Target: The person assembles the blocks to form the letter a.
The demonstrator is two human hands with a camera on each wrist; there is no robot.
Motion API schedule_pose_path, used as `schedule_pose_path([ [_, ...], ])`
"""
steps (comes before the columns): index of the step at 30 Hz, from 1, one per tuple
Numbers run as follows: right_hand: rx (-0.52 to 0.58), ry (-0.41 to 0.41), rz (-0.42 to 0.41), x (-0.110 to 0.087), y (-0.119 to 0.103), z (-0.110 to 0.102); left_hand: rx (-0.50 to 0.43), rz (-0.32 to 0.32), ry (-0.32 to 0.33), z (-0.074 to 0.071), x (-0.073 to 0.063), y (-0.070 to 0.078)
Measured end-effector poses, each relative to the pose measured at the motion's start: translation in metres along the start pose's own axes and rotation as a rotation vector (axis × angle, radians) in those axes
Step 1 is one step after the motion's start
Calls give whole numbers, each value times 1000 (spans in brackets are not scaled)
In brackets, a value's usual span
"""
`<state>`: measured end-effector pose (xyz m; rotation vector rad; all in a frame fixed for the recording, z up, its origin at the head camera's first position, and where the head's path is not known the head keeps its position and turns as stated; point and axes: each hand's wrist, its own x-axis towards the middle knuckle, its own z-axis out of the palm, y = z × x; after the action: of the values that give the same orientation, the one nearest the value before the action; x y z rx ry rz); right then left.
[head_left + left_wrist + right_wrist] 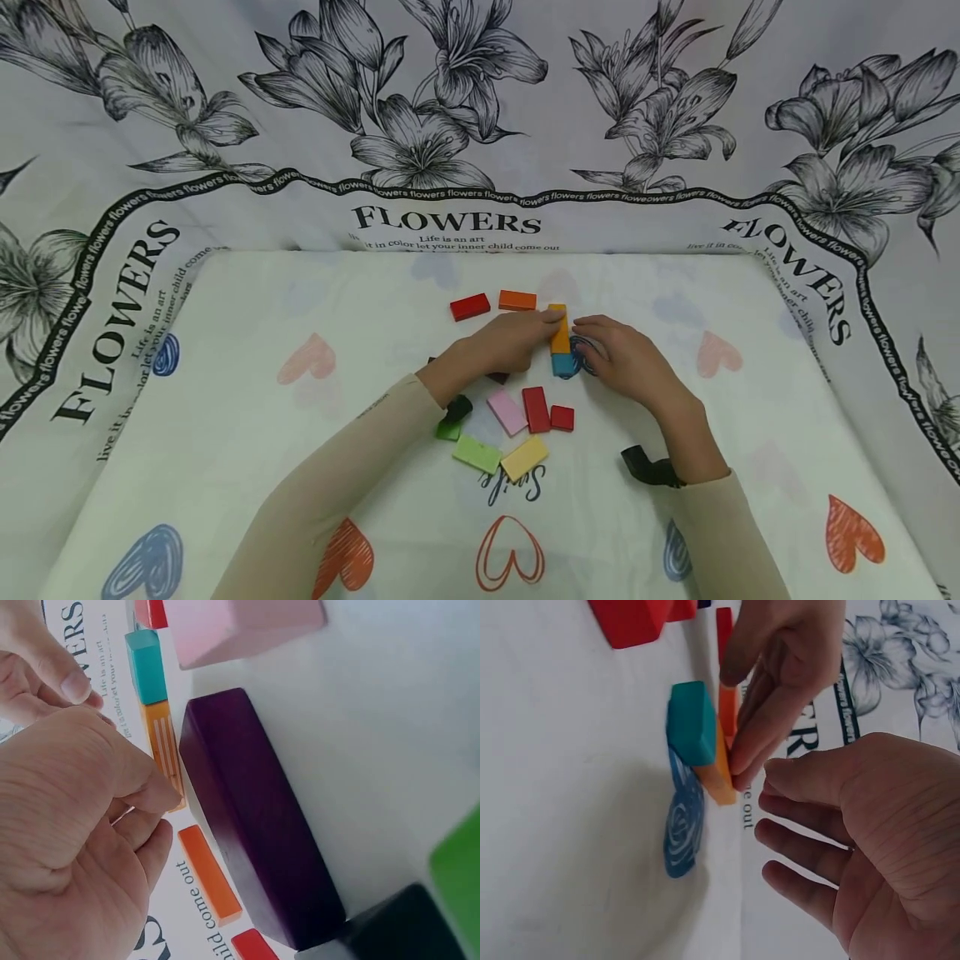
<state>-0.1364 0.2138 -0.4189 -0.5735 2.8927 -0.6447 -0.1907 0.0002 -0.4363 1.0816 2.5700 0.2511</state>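
Touching the yellow-orange block (560,340) with its fingertips, your left hand (510,342) is reaching across the white surface (397,308); you cannot tell whether it is pinching. That block is lying end to end with the blue block (562,365). Your right hand (633,358) is hovering just beside them, fingers loosely bent, grasping nothing. The orange block (517,300) and the pink block (507,412) are lying nearby, and the dark purple block (255,817) is sitting close to your left hand.
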Motion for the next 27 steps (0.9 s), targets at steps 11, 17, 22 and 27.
schedule_pose_path([
  [11,49,19,17,0,8,-12,137,23,8,-10,-1,7],
  [17,9,7,42,-6,6,-12,124,16,7,-8,-1,14],
  [22,-2,4,24,-7,2,-8,130,6,12,-5,0,13],
  [27,2,-5,5,-3,-2,-2,108,-6,-4,-5,-1,8],
])
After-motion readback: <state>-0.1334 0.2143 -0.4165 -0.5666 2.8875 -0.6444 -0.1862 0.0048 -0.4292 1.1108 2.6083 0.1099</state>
